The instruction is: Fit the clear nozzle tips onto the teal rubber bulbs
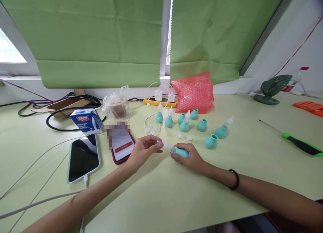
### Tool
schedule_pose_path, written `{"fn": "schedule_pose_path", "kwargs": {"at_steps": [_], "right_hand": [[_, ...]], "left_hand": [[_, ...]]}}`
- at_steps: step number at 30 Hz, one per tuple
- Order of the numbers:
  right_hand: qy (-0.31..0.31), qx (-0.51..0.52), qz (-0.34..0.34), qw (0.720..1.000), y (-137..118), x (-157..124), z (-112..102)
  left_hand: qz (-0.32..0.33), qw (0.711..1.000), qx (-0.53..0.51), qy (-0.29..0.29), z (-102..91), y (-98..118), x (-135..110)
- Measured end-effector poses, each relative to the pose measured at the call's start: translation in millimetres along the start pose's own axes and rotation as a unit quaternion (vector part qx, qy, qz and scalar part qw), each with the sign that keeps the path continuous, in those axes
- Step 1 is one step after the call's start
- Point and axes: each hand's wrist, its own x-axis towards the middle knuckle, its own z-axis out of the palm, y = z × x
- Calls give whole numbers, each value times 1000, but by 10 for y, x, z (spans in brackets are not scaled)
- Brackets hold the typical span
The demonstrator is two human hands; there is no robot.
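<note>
My right hand [190, 158] is wrapped round a teal squeeze bulb [182, 153], lying on its side with its neck to the left. A clear plastic nozzle [167, 146] sits at the neck, and my left hand [146, 148] pinches its far end between thumb and fingers. It looks like a nasal aspirator. Beyond my hands stand several more teal bulbs. Some carry clear nozzles, like the bulb [169, 121] at the back; others have open necks, like the bulb [211, 141] on the right. Small white tips [185, 137] lie just beyond my right hand.
Left of my hands lie a red-cased phone [123, 148] and a charging phone [84, 158] with cables. Behind them are a milk carton [87, 121] and bagged tape [118, 106]. Farther back are a power strip [151, 102] and pink bubble wrap [195, 95]. A screwdriver [300, 141] and fan [274, 88] are right.
</note>
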Motion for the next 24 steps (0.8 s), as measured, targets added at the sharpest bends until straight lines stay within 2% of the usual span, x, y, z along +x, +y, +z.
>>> {"fn": "schedule_pose_path", "kwargs": {"at_steps": [7, 17, 24], "right_hand": [[-1, -48, -30, 998, -4, -17, 13], [32, -105, -60, 992, -61, -53, 78], [4, -85, -45, 995, -77, -43, 66]], "left_hand": [[-52, 998, -3, -21, -27, 7, -11], [-25, 999, -21, 27, 37, -78, -52], [-13, 1000, -21, -3, 9, -117, -39]]}}
